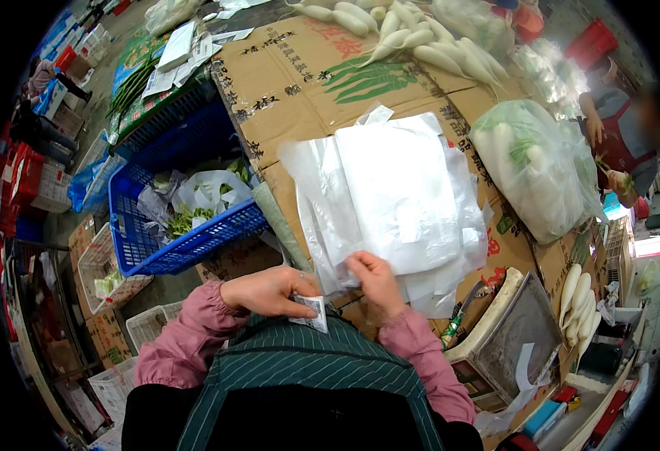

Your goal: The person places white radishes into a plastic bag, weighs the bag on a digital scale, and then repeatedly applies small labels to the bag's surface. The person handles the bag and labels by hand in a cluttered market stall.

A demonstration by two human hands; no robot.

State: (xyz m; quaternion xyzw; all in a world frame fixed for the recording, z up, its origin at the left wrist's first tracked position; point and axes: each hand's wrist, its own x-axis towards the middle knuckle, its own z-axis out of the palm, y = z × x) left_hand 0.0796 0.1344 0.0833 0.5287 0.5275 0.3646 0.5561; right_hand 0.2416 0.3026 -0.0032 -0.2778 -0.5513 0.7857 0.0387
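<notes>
My left hand (273, 292) is closed on a small white printed slip (313, 314), held low in front of my green striped apron (307, 346). To its right, my right hand (376, 279) has its fingers pinched at the lower edge of a translucent plastic bag (321, 218). That bag lies flat at the left of a stack of white plastic bags (401, 195) on the cardboard-covered table (270, 83). Pink sleeves cover both of my forearms.
Left of the table stands a blue basket (157, 259) with greens and bags. White radishes (450, 49) lie at the far side; a bagged bunch of radishes (525, 165) sits right. Nearer are a weighing scale (514, 338) and a green-handled knife (456, 319). Another person (631, 128) stands at right.
</notes>
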